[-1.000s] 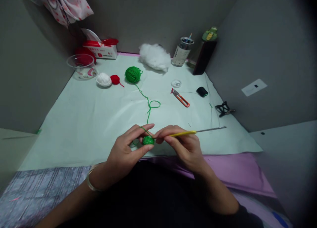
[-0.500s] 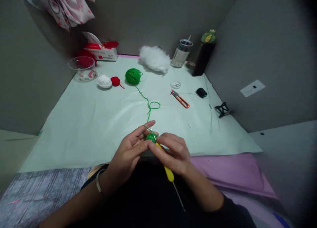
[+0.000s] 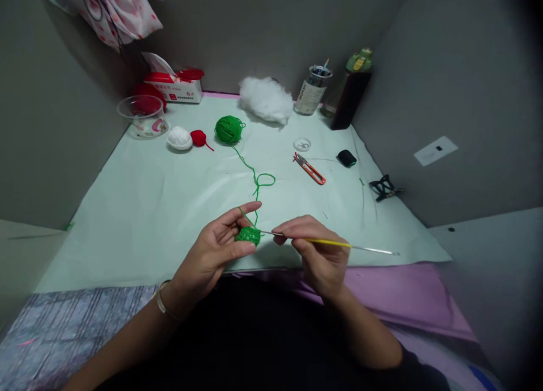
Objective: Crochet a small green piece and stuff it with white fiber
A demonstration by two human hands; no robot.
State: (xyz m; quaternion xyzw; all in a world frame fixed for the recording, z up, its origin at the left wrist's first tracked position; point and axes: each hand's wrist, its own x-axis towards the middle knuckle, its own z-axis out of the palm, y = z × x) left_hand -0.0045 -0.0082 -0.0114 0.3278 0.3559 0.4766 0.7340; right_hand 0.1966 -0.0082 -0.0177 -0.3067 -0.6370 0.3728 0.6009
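Between the thumb and fingers of my left hand is a small green crochet piece. Green yarn runs over my raised left index finger and back across the table to a green yarn ball. My right hand is closed around a crochet hook with a yellow handle and metal ends. One end of the hook points left and meets the edge of the green piece; the other sticks out to the right. Whether the tip sits inside a stitch is too small to tell.
Orange-handled thread snips lie right of centre, near a black hair clip. White stuffing, a can of pens and a bottle stand at the back. White yarn, red yarn and a clear tub are left.
The hook has swung from a steep downward slant to nearly level, with my right hand farther right. My left hand and the green piece have shifted slightly left.
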